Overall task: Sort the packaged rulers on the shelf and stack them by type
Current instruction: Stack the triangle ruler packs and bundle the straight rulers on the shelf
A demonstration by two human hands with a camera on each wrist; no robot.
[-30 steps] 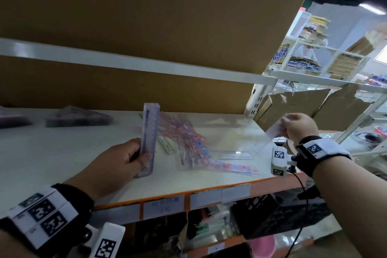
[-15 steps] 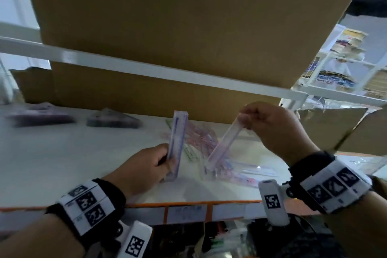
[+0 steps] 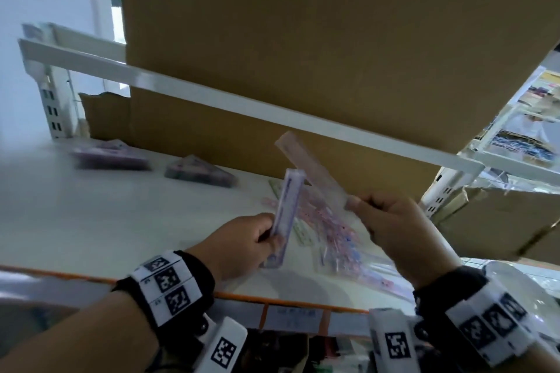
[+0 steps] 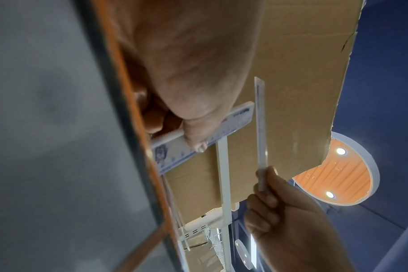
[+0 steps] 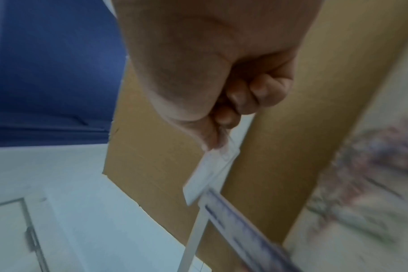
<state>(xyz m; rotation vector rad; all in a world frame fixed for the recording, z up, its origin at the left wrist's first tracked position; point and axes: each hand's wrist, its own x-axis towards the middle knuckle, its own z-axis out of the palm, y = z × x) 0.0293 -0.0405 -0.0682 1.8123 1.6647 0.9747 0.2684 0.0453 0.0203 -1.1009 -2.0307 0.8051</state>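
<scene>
Here the left hand (image 3: 239, 244) gripped a stack of purple rulers (image 3: 285, 218) near its lower end, thumb on the front face and fingers curled behind. The stack stood almost upright, its bottom end close to the white shelf (image 3: 91, 221); whether it touched the shelf could not be told. In the left wrist view the thumb pressed on the printed scale of the stack (image 4: 198, 136).

The right hand (image 3: 403, 233) pinched one clear ruler (image 3: 312, 169) by its lower end, between thumb and curled fingers. This ruler pointed up and to the left, in the air above the shelf, and its far end passed behind the top of the stack. The two were near, but contact between them was not sure. In the right wrist view the clear ruler (image 5: 212, 171) came out under the thumb, and the top of the stack (image 5: 245, 230) was just beside its tip.

Under and between the hands a loose pile of packaged rulers (image 3: 336, 239), pink and blue, lay flat on the shelf, spreading to the right front edge. Farther left on the shelf lay two dark stacks (image 3: 200, 174), well apart from the hands and blurred. A big cardboard box (image 3: 333, 39) stood on the shelf above.
</scene>
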